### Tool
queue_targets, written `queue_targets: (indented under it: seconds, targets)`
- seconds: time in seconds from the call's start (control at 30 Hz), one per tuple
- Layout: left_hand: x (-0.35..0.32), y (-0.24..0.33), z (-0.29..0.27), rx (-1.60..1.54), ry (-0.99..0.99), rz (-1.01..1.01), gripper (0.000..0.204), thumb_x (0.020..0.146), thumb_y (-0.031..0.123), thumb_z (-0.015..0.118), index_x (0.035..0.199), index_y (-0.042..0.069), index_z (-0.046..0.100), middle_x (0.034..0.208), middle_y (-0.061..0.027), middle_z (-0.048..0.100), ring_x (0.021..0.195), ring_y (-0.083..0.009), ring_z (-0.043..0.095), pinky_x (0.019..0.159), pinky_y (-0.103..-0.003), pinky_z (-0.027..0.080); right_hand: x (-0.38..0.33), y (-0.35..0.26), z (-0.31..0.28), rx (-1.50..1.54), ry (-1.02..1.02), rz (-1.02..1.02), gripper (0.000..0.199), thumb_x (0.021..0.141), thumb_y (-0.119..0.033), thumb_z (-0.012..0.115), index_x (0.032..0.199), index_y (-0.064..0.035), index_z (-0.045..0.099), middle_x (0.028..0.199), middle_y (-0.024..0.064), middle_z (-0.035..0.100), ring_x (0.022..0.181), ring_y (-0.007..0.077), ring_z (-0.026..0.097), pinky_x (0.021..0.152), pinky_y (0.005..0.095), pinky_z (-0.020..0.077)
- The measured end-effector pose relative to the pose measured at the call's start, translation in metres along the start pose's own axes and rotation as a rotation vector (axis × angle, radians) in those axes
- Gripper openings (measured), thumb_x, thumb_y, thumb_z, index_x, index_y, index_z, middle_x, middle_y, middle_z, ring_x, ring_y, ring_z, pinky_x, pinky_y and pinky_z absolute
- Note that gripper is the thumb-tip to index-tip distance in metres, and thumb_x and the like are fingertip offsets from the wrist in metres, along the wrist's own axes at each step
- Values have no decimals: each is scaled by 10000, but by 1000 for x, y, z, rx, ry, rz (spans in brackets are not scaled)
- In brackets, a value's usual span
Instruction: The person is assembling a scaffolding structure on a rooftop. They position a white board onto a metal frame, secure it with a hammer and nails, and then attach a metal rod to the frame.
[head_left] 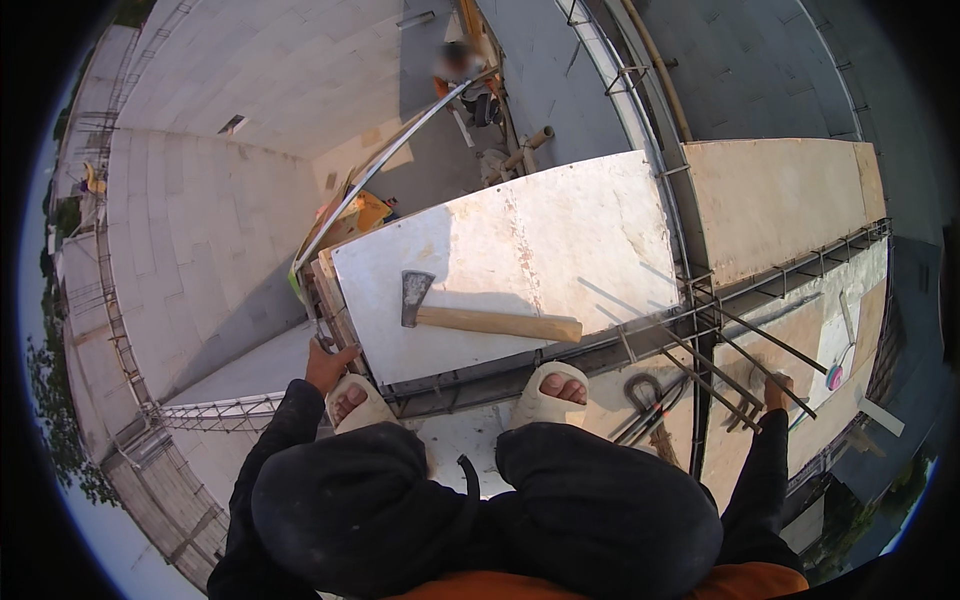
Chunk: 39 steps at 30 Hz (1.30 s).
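Observation:
I crouch on top of a wall, sandals on either side of a narrow band of reinforcing steel. My left hand (330,364) is at the corner of the white formwork panel (590,235), beside its wooden edge strip (336,310). The fingers are curled there around something small that I cannot make out. On that panel lies a hatchet (500,322), its dark head to the left and its pale wooden handle pointing right. Out to the right, my right hand (777,392) is closed at one of several protruding rebars (770,345).
Pliers or cutters with red and black handles (655,405) lie right of my right sandal. A brown plywood panel (780,205) is at the far right. Below, a person (460,75) works between block walls (215,190). A long metal bar (375,180) slants up from the panel's left corner.

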<state>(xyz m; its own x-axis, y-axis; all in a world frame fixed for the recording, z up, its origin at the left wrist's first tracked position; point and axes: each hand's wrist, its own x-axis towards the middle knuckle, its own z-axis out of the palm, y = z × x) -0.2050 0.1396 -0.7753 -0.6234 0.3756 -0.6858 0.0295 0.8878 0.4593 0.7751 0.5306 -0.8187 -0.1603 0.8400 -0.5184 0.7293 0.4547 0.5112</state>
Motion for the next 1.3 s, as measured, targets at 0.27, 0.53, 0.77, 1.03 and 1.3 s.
queue_targets:
  seconds: [0.27, 0.53, 0.77, 1.03, 1.3]
  targets:
    - [1, 4, 13, 11, -13, -26, 765, 773, 382, 923, 1198, -35, 443, 1003, -149, 638, 793, -195, 653, 660, -345, 561, -1, 23, 35, -272, -34, 13, 212, 981, -158, 622, 866, -188, 797, 909, 43, 788, 870, 178, 774, 715, 357, 556]
    - [13, -7, 23, -50, -37, 7, 824, 766, 400, 932, 1241, -54, 434, 1034, -181, 631, 803, -218, 657, 663, -362, 565, -19, 46, 20, 378, 126, 148, 149, 940, -164, 645, 938, -39, 725, 990, 249, 715, 1006, 435, 683, 842, 543, 520]
    - [20, -22, 24, -40, -90, -8, 858, 760, 433, 922, 1256, -69, 435, 1042, -187, 634, 818, -224, 666, 678, -372, 568, -26, 58, -39, 336, -27, 63, 134, 897, -125, 641, 939, -18, 710, 972, 196, 728, 858, 378, 723, 758, 478, 594]
    - [19, 3, 21, 24, -79, -55, 1068, 731, 506, 919, 1362, -156, 368, 1241, -317, 605, 1061, -327, 678, 870, -380, 575, -38, 48, -49, 1341, -152, 443, 162, 953, -229, 645, 973, -72, 682, 809, 63, 663, 655, 220, 690, 452, 355, 575]
    - [-12, 18, 14, 148, -5, -99, 1314, 711, 561, 911, 1489, -227, 205, 1422, -392, 527, 1321, -432, 581, 1123, -419, 463, -12, 41, -62, 1290, -376, 683, 223, 997, -299, 590, 1076, -110, 679, 761, 36, 649, 553, 165, 609, 441, 325, 462]
